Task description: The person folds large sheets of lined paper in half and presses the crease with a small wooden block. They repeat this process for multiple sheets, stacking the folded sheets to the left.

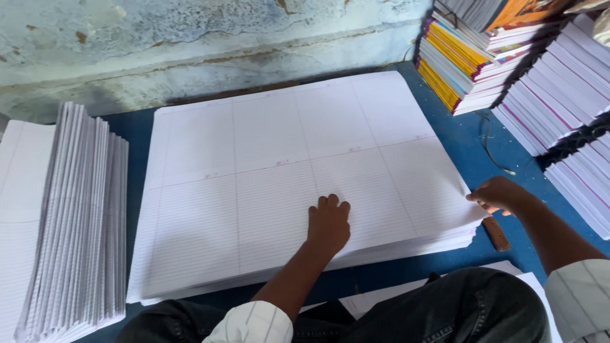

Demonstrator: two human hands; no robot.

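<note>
A thick stack of large white ruled sheets [267, 159] lies flat on the blue surface in front of me. My left hand [328, 225] presses palm down on the top sheet near the stack's front edge, fingers together. My right hand [499, 194] is at the stack's right edge and pinches the border of the top sheet between fingers and thumb. A brown wooden stick [496, 234] lies on the blue surface just below my right hand.
A pile of folded ruled sheets [76, 222] stands at the left. Stacks of bound notebooks [508, 63] fill the right and far right. A worn pale wall [190, 44] runs along the back. My dark-trousered knees [457, 308] sit at the front.
</note>
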